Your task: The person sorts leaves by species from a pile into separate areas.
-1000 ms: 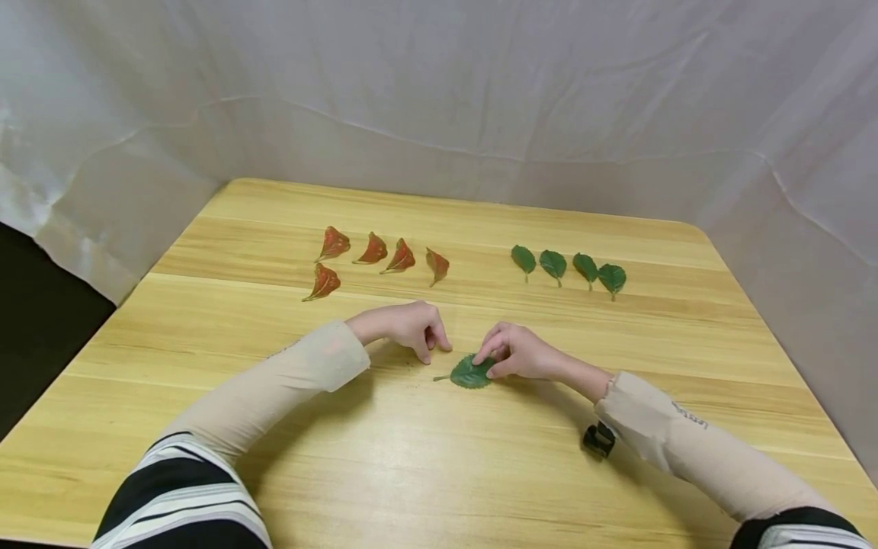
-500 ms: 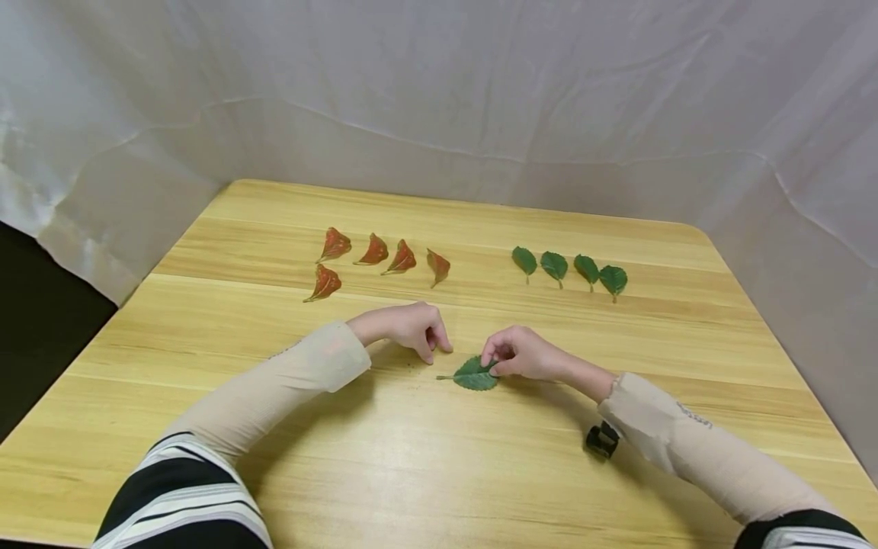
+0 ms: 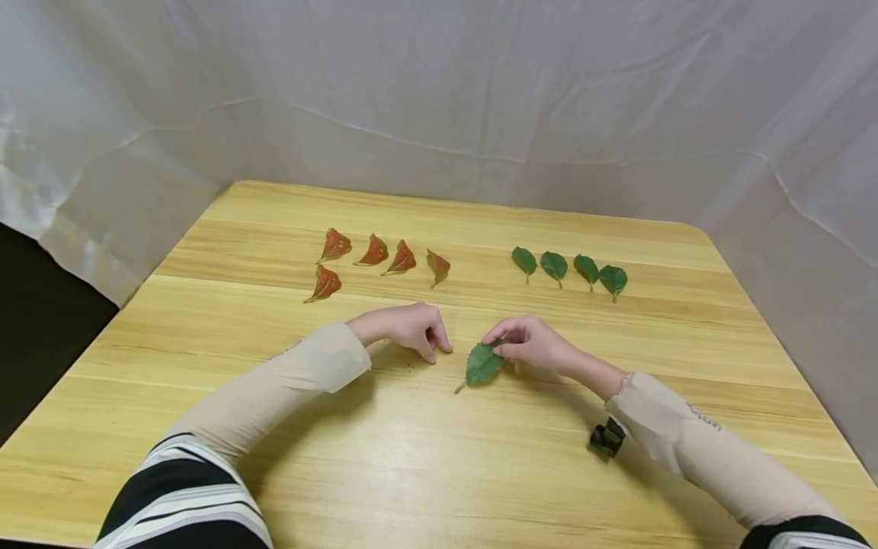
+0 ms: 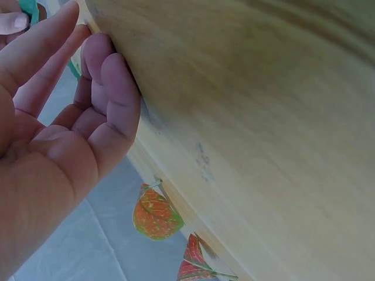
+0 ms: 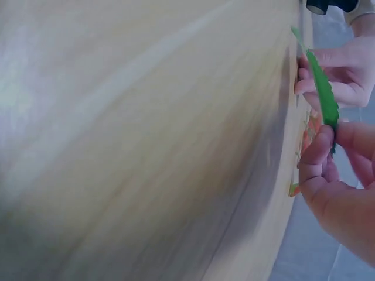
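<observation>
My right hand [image 3: 538,347] pinches a green leaf [image 3: 483,364] by its tip end, between thumb and fingers. The leaf's stem points down and to the left. In the right wrist view the same leaf [image 5: 324,91] appears nearly edge-on, lifted from the tabletop. My left hand [image 3: 414,326] rests on the table just left of the leaf, its fingers loosely bent. The left wrist view shows nothing in that hand's palm [image 4: 50,158].
Several red leaves [image 3: 373,250] lie at the back left of the wooden table [image 3: 411,465]. Several green leaves [image 3: 553,264] form a row at the back right. A pale cloth [image 3: 439,99] hangs behind the table. A black device [image 3: 607,438] sits under the right wrist.
My right hand has raised the green leaf off the table and turned it, so the stem swings from pointing left to down-left. My left hand stays in place.
</observation>
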A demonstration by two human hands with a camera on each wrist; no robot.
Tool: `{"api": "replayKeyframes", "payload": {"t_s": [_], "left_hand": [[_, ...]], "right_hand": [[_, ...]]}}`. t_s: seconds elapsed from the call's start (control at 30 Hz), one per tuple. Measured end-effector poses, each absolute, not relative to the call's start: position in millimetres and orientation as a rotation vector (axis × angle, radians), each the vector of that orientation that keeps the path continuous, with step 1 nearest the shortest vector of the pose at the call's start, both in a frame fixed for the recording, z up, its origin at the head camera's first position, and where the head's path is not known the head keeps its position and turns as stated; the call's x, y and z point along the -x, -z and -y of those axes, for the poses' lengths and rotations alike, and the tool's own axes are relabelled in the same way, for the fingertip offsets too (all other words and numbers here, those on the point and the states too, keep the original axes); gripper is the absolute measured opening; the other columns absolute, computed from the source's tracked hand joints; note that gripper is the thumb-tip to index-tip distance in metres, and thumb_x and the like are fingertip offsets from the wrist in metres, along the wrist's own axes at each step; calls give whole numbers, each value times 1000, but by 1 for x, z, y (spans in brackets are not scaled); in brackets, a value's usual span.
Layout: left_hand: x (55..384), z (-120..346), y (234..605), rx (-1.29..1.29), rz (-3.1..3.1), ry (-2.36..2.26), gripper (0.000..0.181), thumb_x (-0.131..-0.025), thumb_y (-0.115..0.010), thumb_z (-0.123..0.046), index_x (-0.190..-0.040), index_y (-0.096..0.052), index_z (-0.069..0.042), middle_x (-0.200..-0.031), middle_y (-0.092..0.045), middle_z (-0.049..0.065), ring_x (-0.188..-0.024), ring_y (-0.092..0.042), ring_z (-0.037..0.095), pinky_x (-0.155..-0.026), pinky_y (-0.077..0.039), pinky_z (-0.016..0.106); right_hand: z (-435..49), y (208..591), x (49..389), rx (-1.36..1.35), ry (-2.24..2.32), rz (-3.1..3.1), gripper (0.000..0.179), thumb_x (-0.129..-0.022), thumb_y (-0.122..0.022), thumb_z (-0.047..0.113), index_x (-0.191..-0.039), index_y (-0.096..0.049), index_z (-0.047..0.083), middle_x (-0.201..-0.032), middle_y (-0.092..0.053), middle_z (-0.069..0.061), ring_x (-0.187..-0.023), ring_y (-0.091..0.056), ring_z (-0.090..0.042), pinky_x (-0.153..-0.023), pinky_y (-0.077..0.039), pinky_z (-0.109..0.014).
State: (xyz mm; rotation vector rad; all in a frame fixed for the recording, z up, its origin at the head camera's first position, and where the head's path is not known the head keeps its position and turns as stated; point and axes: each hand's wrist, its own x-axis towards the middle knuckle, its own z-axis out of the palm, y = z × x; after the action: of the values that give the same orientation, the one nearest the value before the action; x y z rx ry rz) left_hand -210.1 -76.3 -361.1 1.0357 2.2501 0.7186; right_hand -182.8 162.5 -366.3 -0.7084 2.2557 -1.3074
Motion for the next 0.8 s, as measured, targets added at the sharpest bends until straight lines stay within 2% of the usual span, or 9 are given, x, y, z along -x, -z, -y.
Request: {"api": "replayKeyframes", "payload": {"t_s": [0.13,0.27,0.4,0.53,0.67,0.8], "left_hand": [[210,76,361,-1032,-2258,-718,26,-73,-71,0,-99,-68,-1,-81,-67,2,-57,-45,4,-54,-39,16],[210,77,361,-1018,-2250,-726,25,-74,-70,-1,-99,-68,0,-70,-64,1,-53,-41,4,-51,-35,16],[210,76,362,-1000,-2246,-729,24,-76,-69,-2,-99,-68,-1,-65,-60,0,-51,-37,5,-50,-33,16],[209,76,361,-999,-2253,-719,23,-75,-70,-3,-99,-68,-1,-71,-63,0,-53,-39,5,-51,-34,16],[208,77,361,-996,-2253,-720,23,-75,-70,-3,-98,-69,-2,-74,-65,0,-53,-39,4,-51,-34,16],[208,77,361,-991,-2248,-731,23,-76,-70,-4,-98,-69,-2,-72,-64,0,-50,-38,4,-49,-34,16]], "right_hand": [[-164,366,184,635,1350,-2274,18,-81,-59,-3,-98,-62,-8,-85,-63,-10,-63,-53,-16,-56,-47,-26],[-166,366,186,596,1337,-2307,16,-82,-58,-4,-97,-61,-10,-82,-61,-9,-63,-50,-14,-56,-45,-25],[-168,367,187,551,1312,-2325,16,-86,-53,-2,-99,-61,-9,-87,-60,-11,-68,-52,-15,-59,-46,-25],[-170,367,188,448,1360,-2309,23,-85,-56,3,-104,-58,-10,-94,-59,-15,-77,-58,-20,-68,-49,-29],[-171,366,189,342,1460,-2283,33,-81,-60,2,-110,-53,-11,-99,-53,-17,-77,-60,-18,-69,-50,-29],[-175,364,194,338,1533,-2296,40,-80,-56,-7,-118,-45,-12,-106,-46,-21,-71,-58,-12,-66,-50,-26]]}}
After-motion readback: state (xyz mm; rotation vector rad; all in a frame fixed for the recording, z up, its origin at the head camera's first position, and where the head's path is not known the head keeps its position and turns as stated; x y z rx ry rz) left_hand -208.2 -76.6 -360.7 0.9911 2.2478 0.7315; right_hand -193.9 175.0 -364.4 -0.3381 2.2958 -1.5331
